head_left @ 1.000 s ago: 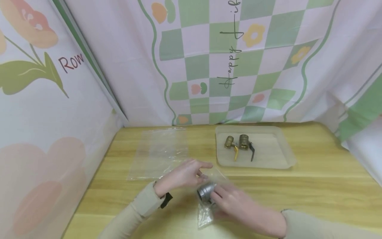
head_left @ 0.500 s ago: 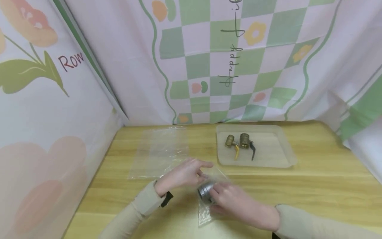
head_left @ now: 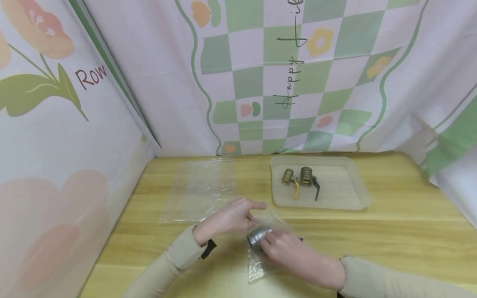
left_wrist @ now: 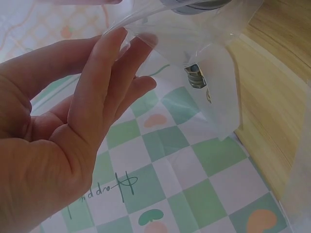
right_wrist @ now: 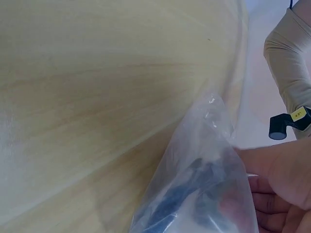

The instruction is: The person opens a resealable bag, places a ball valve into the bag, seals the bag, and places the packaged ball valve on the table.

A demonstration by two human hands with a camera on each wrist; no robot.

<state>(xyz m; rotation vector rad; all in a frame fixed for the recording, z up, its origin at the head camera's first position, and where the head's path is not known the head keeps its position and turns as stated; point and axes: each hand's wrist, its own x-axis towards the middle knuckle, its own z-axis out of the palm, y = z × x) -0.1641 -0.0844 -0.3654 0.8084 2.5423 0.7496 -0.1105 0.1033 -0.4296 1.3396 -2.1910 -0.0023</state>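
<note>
On the left, a big clear bag (head_left: 201, 188) lies flat on the table (head_left: 402, 231), past the left fingers and partly to the left of them. Next comes the left hand (head_left: 229, 219). Its fingers seem to pinch the edge of a small clear bag (head_left: 256, 270), and one finger shows through the plastic. The small bag goes down from the left fingers and under the right ones. Just below the left fingertips is the silver metal piece (head_left: 257, 240), a fat tube. It is right beside the right fingers and seems to be at least partly in the bag, but I can't tell how far in. Then comes the right hand (head_left: 287, 250), a bit blurry, with its fingers bent around the silver piece. A dark tip (head_left: 301, 239) pokes out past the right fingers; it may be the handle's end. Farther off, ahead of the right fingers, sits a see-through tray (head_left: 350, 194). In it are a small brass piece (head_left: 287, 176) with a yellow handle and, to its right, a bigger brass piece (head_left: 306, 176) with a black handle. I think the step now is fitting the silver piece into the small bag. The next move seems to need the left fingers to keep the edge wide while the right ones push gently, so the handle doesn't snag.
</note>
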